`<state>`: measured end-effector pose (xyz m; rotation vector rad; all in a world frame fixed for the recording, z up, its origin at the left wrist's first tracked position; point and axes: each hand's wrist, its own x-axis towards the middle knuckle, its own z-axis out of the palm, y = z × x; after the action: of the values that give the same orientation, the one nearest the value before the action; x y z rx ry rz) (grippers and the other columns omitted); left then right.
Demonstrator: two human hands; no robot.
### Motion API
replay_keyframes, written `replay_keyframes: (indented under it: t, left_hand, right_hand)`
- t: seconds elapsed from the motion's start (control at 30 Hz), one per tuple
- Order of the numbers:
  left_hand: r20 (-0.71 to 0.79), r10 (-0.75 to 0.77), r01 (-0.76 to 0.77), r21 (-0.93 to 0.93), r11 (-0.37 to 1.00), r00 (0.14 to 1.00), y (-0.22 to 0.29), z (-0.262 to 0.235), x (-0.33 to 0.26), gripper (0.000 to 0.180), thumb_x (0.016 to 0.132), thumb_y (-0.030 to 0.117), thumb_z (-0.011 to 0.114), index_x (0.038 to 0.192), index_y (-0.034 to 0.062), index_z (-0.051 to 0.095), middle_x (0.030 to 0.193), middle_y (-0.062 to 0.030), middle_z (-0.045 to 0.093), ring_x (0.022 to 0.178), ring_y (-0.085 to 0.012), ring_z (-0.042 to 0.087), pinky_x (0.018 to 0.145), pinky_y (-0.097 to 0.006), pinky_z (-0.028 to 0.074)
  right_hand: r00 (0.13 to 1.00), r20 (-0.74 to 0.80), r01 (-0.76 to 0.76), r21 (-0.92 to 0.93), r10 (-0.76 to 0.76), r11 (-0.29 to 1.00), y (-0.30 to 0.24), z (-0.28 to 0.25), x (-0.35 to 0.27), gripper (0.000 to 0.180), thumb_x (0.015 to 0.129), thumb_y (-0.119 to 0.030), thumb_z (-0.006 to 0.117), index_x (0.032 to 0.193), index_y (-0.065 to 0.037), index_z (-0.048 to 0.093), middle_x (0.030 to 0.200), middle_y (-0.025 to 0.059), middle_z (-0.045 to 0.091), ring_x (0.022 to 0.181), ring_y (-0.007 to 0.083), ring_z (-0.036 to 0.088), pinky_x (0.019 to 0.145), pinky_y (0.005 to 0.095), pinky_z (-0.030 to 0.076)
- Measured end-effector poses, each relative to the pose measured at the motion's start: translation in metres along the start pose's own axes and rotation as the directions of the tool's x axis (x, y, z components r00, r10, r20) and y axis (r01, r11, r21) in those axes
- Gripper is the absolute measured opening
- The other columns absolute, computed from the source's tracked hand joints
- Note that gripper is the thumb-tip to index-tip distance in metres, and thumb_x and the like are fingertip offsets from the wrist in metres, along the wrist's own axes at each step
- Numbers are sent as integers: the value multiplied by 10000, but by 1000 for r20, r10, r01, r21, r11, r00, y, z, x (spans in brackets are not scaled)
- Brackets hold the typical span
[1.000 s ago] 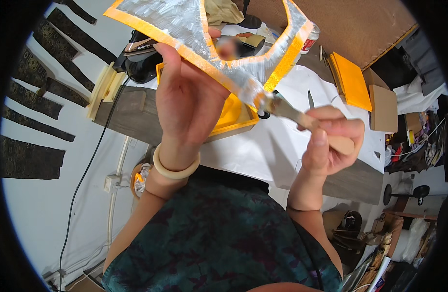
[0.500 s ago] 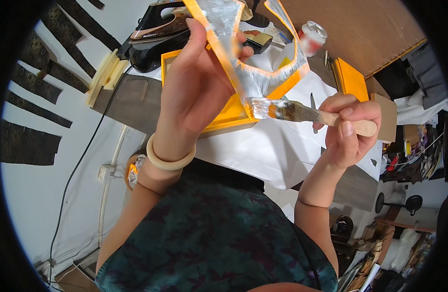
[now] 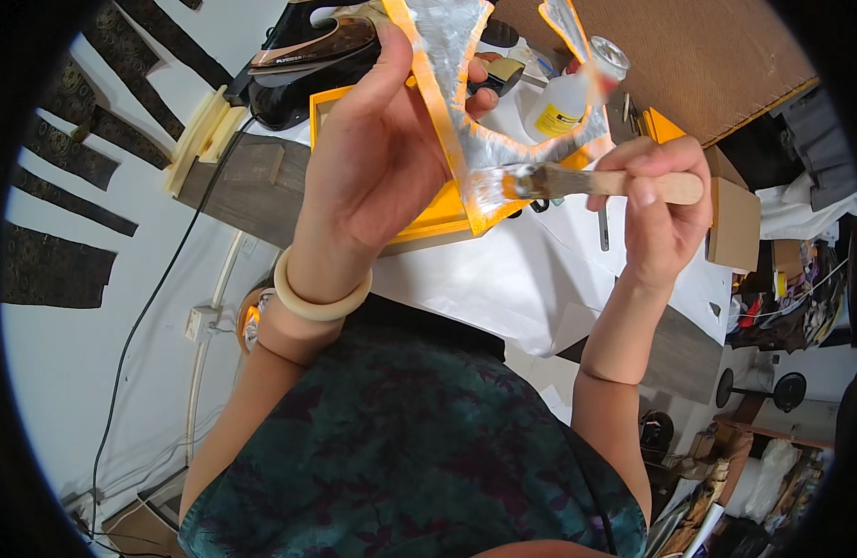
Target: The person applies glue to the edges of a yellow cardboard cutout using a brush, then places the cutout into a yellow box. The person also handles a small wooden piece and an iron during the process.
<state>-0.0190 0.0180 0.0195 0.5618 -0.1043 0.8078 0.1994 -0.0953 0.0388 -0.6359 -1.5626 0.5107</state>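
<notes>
The left hand point(image 3: 382, 167) is raised above the table point(image 3: 233, 181), its grip closed on a V-shaped fabric piece point(image 3: 456, 112) that has an orange edge and a silvery, glossy face. The thumb lies along the piece's left orange edge and the fingers wrap behind it, with fingertips showing just past its right side. The piece is held up in the air, its point hanging down just above the orange tray point(image 3: 438, 219) that sits on the table.

The right hand point(image 3: 656, 209) is clenched around the pale wooden handle of a flat paintbrush point(image 3: 577, 181). The thumb and fingers fold over the handle and its end sticks out to the right of the fist. The brush lies nearly level, and its wet bristles touch the lower point of the fabric piece.

A cream bangle point(image 3: 321, 298) circles the left wrist. Behind the piece stand a clear bottle point(image 3: 568, 98) with a yellow label and a black iron point(image 3: 307, 56). White paper point(image 3: 503, 288) covers the table below the tray.
</notes>
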Motion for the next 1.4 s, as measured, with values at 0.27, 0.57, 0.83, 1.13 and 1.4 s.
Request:
replay_keyframes:
  t: [0.27,0.57,0.83,1.13,1.4]
  left_hand:
    - [-44,1,0,25,1000,999,-2,2,-1,486,1073,492,422,1351,99,490,1111,-80,613,1036,-221,605,926,-416,504]
    - [-41,5,-4,25,1000,999,-2,-2,-1,487,1075,485,425,1358,93,479,1119,-84,606,1041,-220,600,921,-415,503]
    - [-187,135,-100,184,978,973,-5,9,6,450,1062,466,475,1323,99,489,1134,-70,589,1037,-201,557,927,-389,476]
    - [-127,-33,48,119,992,991,-8,17,22,406,1074,435,461,1222,79,586,1018,-60,679,929,-171,665,858,-325,558]
    - [-219,-62,90,122,988,974,-5,9,25,383,1039,478,527,1187,127,569,1002,-44,573,949,-194,532,863,-401,476]
  right_hand:
    - [1000,-6,-30,24,30,999,1,1,4,134,964,-72,620,1039,4,539,912,220,673,679,175,637,610,286,542]
    - [992,-113,48,-84,-57,995,6,-15,0,159,969,-85,614,1069,14,539,898,196,661,661,183,620,589,280,519]
    - [935,-353,11,-79,-38,997,27,15,-17,308,984,-5,615,1284,16,549,949,130,677,859,221,661,759,336,547]
    - [932,359,139,-214,-55,967,26,10,36,233,1060,-306,510,1073,-83,445,1092,262,692,802,164,489,811,343,450]
    - [946,311,200,-341,-91,919,25,7,5,188,948,-219,548,917,-41,597,830,89,553,761,251,494,755,350,390]
